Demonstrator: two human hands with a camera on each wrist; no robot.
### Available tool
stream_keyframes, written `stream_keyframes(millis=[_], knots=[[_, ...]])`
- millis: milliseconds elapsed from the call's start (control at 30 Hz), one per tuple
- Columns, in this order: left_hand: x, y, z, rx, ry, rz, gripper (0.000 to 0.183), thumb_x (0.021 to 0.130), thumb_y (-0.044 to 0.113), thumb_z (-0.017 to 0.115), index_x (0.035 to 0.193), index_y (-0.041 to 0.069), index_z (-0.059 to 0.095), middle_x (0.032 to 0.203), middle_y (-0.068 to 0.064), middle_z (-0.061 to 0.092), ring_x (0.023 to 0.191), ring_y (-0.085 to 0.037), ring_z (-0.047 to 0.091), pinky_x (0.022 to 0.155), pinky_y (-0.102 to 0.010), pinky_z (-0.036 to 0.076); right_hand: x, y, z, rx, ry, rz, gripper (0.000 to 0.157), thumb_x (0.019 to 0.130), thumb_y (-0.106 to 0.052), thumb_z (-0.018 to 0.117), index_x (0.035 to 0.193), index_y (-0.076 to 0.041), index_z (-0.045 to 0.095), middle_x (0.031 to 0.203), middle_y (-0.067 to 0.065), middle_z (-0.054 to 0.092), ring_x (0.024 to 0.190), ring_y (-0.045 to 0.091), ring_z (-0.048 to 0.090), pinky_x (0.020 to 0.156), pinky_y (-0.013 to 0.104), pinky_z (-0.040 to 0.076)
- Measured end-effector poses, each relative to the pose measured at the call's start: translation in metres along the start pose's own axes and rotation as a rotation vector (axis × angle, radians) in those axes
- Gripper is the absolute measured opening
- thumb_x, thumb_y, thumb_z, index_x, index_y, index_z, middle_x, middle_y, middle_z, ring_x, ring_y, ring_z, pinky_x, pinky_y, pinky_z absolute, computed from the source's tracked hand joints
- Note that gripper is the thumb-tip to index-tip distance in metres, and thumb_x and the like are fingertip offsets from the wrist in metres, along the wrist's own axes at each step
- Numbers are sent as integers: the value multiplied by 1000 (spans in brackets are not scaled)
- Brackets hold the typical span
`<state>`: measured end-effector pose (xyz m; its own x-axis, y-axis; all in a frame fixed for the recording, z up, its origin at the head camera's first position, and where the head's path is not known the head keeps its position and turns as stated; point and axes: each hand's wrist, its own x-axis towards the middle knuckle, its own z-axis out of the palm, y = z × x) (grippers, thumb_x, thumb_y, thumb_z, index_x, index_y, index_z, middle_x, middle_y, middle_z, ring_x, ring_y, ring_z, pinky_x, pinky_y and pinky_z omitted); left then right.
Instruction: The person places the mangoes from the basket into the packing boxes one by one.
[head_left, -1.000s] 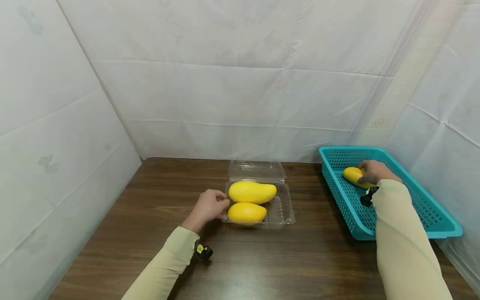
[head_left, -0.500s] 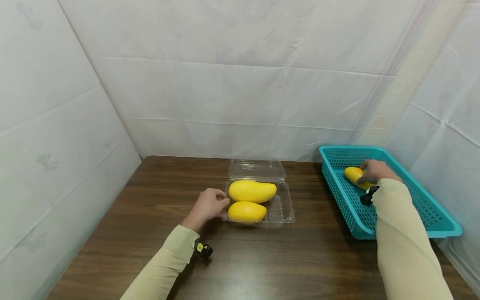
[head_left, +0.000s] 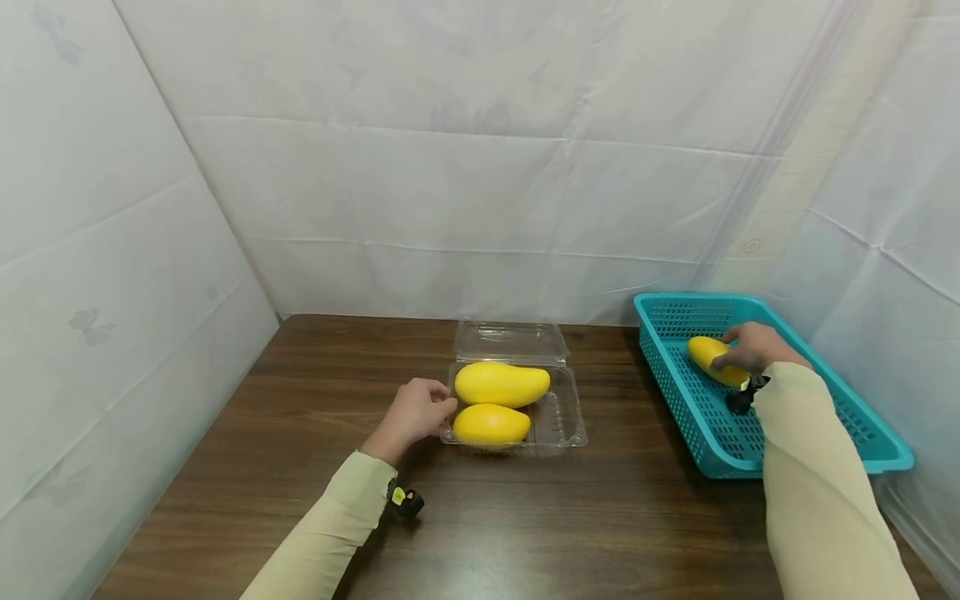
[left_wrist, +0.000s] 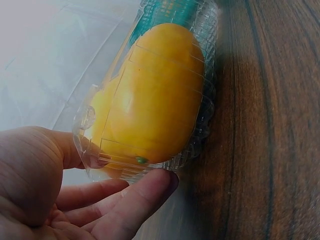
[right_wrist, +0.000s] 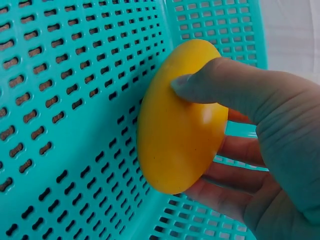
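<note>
In the head view my left hand (head_left: 417,417) is at the left side of an opened clear plastic clamshell container (head_left: 557,417). Thumb and fingers pinch its edge, as the left wrist view shows. Two yellow mangoes lie side by side in it, a longer mango (head_left: 501,384) at the back and a shorter mango (head_left: 491,425) in front. Over at the right, my right hand (head_left: 756,347) grips another yellow mango (right_wrist: 175,135) inside a teal perforated basket (right_wrist: 90,130). Its thumb lies across the top of the mango and the other fingers reach round the far side.
The container's lid (head_left: 512,342) is folded back toward the white sheet wall (head_left: 420,183). The brown wooden table (head_left: 570,525) extends between container and basket. Another sheet wall (head_left: 907,275) stands close along the basket's right side.
My right hand and the mango it grips have shifted slightly within the basket, and more of that mango shows. The left hand stays at the container. The head view has moved slightly.
</note>
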<state>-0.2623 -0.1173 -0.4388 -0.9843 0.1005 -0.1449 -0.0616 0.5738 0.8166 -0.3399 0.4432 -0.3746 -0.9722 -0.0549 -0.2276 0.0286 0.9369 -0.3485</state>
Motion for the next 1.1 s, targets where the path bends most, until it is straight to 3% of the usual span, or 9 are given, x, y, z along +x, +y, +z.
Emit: stream_keyframes(millis=[133,500,1100], knots=[[1,0,1,-4,-2,-3,40,96,16,65,130,-5,65,106,-17,72,63,-14,72,60,-29,63,-4,3,-1,25,5,-16,77,90,-37,74,138,17,48,121,39,60,73,24,63,60,37,57],[6,-1,3,-8,-1,4,39,95,15,65,128,-6,66,109,-18,72,64,-15,73,61,-30,63,-15,-11,-9,-21,62,-59,76,90,-40,75,136,15,53,120,38,63,79,22,68,66,38,60],[7,-1,2,-46,-6,27,37,96,13,63,128,-7,65,110,-19,73,65,-15,73,61,-30,64,-36,-41,-9,-32,134,-152,79,85,-44,81,137,9,56,124,38,64,98,40,70,74,44,62]])
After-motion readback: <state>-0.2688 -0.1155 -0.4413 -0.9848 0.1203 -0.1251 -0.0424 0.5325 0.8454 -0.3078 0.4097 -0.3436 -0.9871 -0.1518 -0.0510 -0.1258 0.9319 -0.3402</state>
